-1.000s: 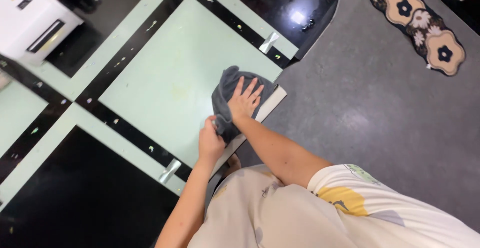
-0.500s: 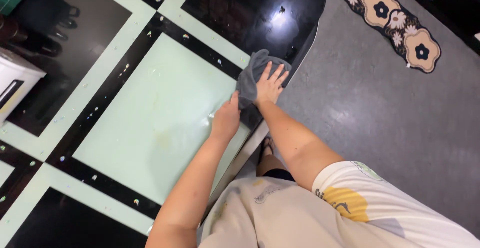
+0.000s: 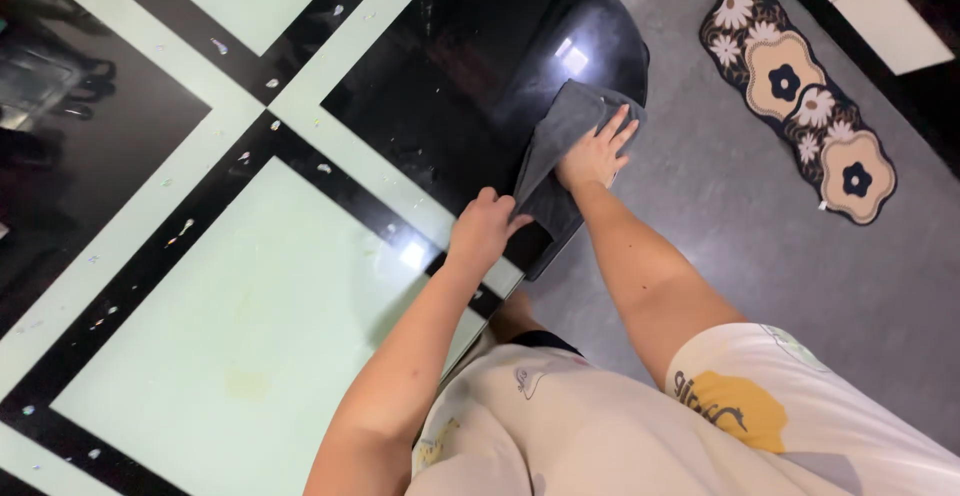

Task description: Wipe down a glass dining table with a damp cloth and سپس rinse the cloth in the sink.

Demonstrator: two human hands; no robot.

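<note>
Under my hands spreads a glossy table top [image 3: 250, 286] laid out in pale green panels framed by black bands with small shiny flecks. Up and left of my hands is a black panel [image 3: 450, 76] that mirrors a ceiling light. Right of my hands, the grey floor [image 3: 760, 206] runs past the table's edge. Farther right and a little above them lies a narrow flower-patterned rug [image 3: 800, 96] in brown, cream and black, set slantwise. Far to my left, dark shapes show reflected in another black panel [image 3: 70, 116].
</note>
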